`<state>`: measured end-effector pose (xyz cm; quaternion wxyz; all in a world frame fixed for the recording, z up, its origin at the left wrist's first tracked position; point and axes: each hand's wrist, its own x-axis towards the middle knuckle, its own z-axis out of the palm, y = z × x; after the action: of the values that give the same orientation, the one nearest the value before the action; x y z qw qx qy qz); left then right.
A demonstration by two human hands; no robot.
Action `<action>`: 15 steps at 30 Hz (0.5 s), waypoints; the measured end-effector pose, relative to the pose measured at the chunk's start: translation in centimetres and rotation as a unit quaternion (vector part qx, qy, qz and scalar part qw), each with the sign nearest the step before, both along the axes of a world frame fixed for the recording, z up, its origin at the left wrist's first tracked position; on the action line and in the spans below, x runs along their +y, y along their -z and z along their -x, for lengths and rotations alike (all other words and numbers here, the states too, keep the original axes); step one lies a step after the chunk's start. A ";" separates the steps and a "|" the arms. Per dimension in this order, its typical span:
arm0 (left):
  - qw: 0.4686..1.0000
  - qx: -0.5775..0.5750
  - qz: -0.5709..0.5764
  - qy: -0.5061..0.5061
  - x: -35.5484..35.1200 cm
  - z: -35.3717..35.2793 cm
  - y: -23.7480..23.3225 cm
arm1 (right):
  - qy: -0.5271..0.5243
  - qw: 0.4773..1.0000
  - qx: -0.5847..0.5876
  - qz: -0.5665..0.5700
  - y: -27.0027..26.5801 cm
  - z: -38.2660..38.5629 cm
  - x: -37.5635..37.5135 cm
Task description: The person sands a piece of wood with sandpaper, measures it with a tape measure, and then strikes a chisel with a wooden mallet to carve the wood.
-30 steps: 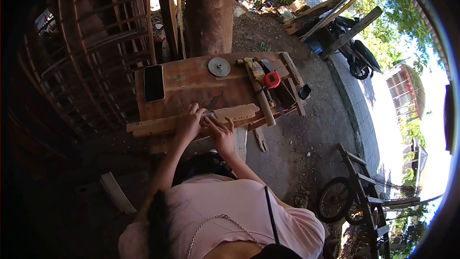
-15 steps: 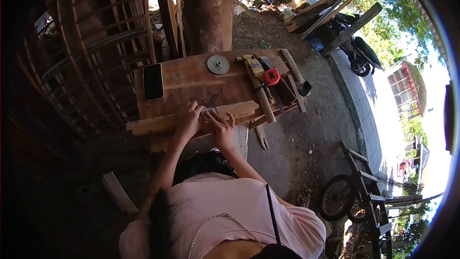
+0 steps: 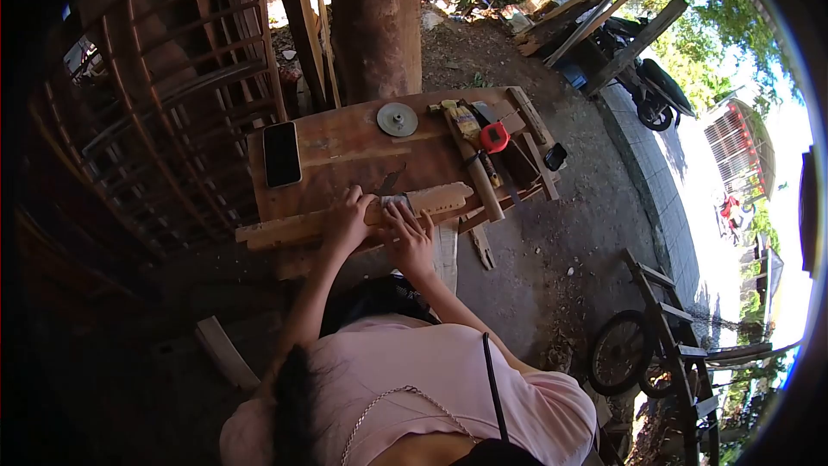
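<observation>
A long pale piece of wood (image 3: 289,229) with a jagged right end lies along the near edge of the wooden table (image 3: 336,134). My left hand (image 3: 348,217) grips its middle, the fingers curled over it. Just to the right, my right hand (image 3: 409,240) presses a small whitish folded piece (image 3: 396,201) onto the wood's top face; its fingers partly cover the piece. Beyond the hands are a black phone (image 3: 282,154) at the left and a round grey metal disc (image 3: 398,120).
A red tape measure (image 3: 494,137) and hand tools lie at the table's right side. Behind stands a thick wooden post (image 3: 377,26). A metal rack (image 3: 185,78) is at the left, a wheel (image 3: 621,352) at the lower right.
My right hand and the whitish piece have moved a little right along the wood, away from my left hand. The whole view has shifted slightly.
</observation>
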<state>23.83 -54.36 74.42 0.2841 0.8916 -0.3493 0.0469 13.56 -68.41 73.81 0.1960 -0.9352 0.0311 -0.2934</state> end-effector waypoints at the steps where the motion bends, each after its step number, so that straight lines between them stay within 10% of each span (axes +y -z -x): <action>1: 1.000 0.000 -0.002 0.001 0.0 0.0 -0.2 | -0.034 0.998 0.014 0.041 -0.4 0.2 -0.4; 9: 1.000 -0.001 0.025 0.004 0.0 0.2 -0.6 | 0.135 0.990 -0.004 0.040 1.1 0.0 -7.7; 15: 0.999 -0.031 0.006 -0.014 -0.2 -0.1 0.7 | -0.033 0.998 0.051 0.036 0.0 0.6 1.1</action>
<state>23.90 -54.55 73.75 0.2781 0.8928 -0.3452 0.0805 12.97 -67.32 73.82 0.1700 -0.9558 -0.0004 -0.2399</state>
